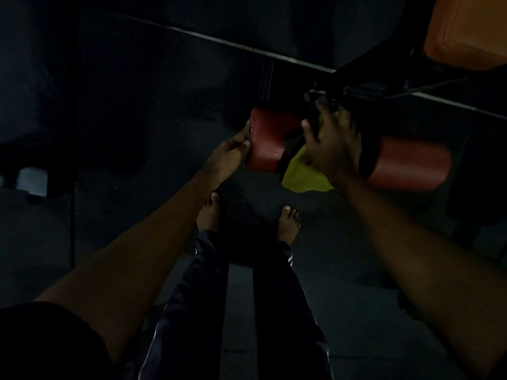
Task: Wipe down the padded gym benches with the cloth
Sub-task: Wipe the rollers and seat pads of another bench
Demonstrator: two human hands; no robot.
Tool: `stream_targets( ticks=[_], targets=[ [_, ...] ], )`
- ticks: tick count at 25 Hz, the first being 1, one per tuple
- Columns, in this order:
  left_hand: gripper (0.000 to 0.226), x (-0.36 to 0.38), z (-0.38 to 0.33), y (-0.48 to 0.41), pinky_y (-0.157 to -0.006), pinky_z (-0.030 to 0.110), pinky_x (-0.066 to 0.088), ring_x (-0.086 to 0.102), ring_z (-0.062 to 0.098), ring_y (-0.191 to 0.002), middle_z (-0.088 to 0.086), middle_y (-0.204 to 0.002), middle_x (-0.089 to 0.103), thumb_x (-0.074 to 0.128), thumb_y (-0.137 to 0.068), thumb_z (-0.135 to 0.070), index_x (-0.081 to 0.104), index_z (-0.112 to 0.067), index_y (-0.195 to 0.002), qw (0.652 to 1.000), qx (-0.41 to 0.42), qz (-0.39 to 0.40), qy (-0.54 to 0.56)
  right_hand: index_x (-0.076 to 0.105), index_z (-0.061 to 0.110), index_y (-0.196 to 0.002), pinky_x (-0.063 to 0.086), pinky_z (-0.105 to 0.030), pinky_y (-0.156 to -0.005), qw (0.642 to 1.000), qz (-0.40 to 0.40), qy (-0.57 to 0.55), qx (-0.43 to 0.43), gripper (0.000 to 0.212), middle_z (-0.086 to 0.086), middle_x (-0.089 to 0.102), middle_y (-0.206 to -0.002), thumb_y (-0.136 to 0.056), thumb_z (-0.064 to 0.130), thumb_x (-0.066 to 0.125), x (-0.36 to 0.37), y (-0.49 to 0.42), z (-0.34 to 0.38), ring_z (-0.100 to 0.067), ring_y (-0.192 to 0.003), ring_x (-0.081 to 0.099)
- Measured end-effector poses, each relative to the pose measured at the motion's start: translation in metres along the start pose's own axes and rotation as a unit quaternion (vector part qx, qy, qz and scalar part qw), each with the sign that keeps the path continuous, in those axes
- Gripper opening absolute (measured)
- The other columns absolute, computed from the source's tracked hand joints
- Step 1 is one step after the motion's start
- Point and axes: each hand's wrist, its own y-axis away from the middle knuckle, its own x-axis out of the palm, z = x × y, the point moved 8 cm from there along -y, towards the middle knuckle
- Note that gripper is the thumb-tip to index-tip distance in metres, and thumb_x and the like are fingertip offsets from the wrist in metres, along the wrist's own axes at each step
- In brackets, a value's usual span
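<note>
Dark floor open left of the left hand, fingers straight against the end of the red roller pad | right hand spread, pressing yellow cloth beside that pad, tail hanging below the palm

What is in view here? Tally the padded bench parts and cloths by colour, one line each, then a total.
Red roller pads: 2
Orange seat pad: 1
Yellow cloth: 1
Total: 4
</note>
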Motion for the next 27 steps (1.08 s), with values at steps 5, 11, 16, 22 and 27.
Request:
stream_targets(
  ticks=[5, 11, 16, 22, 27],
  targets=[
    [0.050, 0.005, 0.010, -0.003, -0.120, 0.036, 0.032, 0.038, 0.005, -0.140, -0.023, -0.149, 0.041, 0.050, -0.100, -0.036, 0.036, -0.053, -0.145, 0.999, -0.008, 0.014, 0.037, 0.043, 0.031, -0.151, 0.037, -0.049, -0.112, 0.999, 0.010, -0.033, 0.038, 0.053, -0.010, 0.027, -0.163, -0.103, 0.052, 0.034, 0.027, 0.001, 0.074, -0.038, -0.140, 0.038],
    [0.049, -0.002, 0.009, 0.001, -0.095, 0.006, 0.039, 0.040, 0.006, -0.133, -0.004, -0.156, 0.040, 0.041, -0.107, -0.009, 0.035, -0.021, -0.154, 0.999, -0.027, 0.000, 0.046, 0.056, 0.032, -0.140, 0.045, -0.041, -0.104, 0.998, 0.011, -0.035, -0.047, 0.044, -0.007, 0.040, -0.154, -0.100, 0.046, 0.047, 0.018, -0.015, 0.058, -0.030, -0.130, 0.050],
    [0.058, -0.004, 0.013, 0.004, -0.122, 0.042, 0.029, 0.038, 0.006, -0.141, -0.016, -0.153, 0.042, 0.056, -0.096, -0.047, 0.041, -0.035, -0.150, 0.999, 0.006, -0.002, 0.032, 0.057, 0.028, -0.139, 0.049, -0.050, -0.099, 0.997, -0.058, -0.036, 0.025, 0.049, -0.015, 0.040, -0.152, -0.097, 0.051, 0.046, 0.001, 0.020, -0.025, -0.036, -0.129, 0.048],
    [0.054, 0.011, -0.006, 0.007, -0.125, 0.039, 0.018, 0.016, 0.011, -0.152, -0.004, -0.167, 0.016, 0.029, -0.108, -0.043, 0.011, -0.037, -0.159, 0.991, 0.124, -0.009, -0.058, 0.058, 0.030, -0.137, 0.038, -0.047, -0.104, 0.999, -0.051, 0.017, 0.002, 0.044, -0.007, 0.039, -0.157, -0.100, 0.048, 0.043, 0.016, 0.010, 0.046, -0.035, -0.135, 0.044],
    [0.051, 0.016, -0.006, 0.006, -0.104, 0.004, 0.027, 0.029, -0.005, -0.136, -0.011, -0.162, 0.025, 0.027, -0.108, -0.047, 0.015, -0.043, -0.158, 0.991, 0.115, -0.051, -0.048, 0.054, 0.029, -0.143, 0.047, -0.047, -0.102, 0.994, -0.086, -0.052, -0.030, 0.053, -0.013, 0.037, -0.157, -0.098, 0.057, 0.048, 0.005, 0.032, -0.005, -0.032, -0.136, 0.045]
  ],
)
